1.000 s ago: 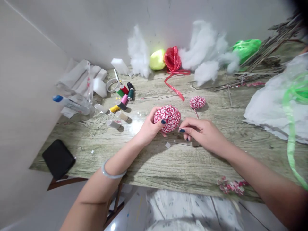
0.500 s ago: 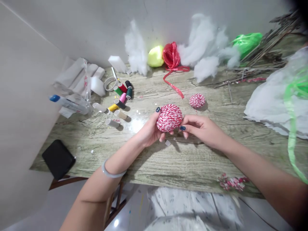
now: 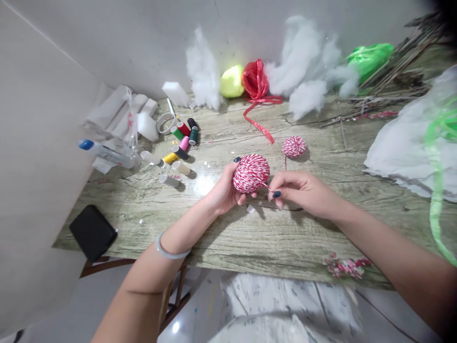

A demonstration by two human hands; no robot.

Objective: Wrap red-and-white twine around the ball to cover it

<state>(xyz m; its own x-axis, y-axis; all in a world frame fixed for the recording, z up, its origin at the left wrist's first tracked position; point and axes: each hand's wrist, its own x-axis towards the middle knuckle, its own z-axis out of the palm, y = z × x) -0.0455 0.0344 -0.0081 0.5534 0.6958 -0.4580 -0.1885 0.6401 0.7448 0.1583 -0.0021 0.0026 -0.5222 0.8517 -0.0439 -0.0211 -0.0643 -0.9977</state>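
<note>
And here, in the middle of the wooden tabletop, the large red-and-white twine ball is held just above the surface; from it, every direction on the clock is taken. At eight o'clock it is cupped by the left hand, thumb pressed along its upper side, fingers wrapped beneath. Between three and four, a short twine strand running off the ball's lower right is pinched by the right hand, thumb and forefinger brought together on it, while the other fingers are curled below. At two o'clock, just beyond that hand, a smaller twine ball is seen on the table, its own tail led down until it is hidden behind the knuckles; whether the two are joined cannot be told. Straight up at twelve, a bundle of red ribbon is set against the wall, touched by a yellow bundle on its left, and white fluff is heaped at one. Over at ten, thread spools are clustered; at nine, a blue-capped bottle is laid on its side; at eight, well apart, a black case is placed near the edge. Between four and five, a pink-and-white sprig is found by the front edge.
</note>
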